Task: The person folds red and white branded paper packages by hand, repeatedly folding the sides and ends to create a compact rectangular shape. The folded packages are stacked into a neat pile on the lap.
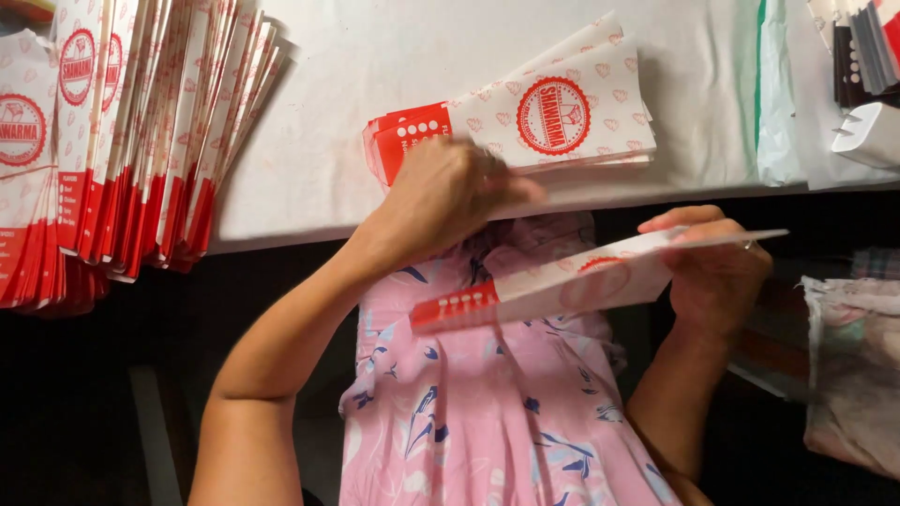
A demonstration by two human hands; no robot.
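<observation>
at the lap's edge, toward four o'clock of the frame, the right hand (717,272) pinches the wide end of a flat white paper sleeve with a red end and a round red stamp (572,286), thumb on top and fingers underneath, clamped on it; the sleeve lies almost edge-on and slants down toward eight o'clock over a pink flower-print dress (487,412). at eleven o'clock from that grip the left hand (441,197) is blurred, its fingers curled at the near edge of a small stack of the same white and red paper sleeves (544,117); i cannot tell whether it grips one. that stack rests on a white tabletop (375,56). far off at nine o'clock stands a big fanned row of matching sleeves (141,141).
</observation>
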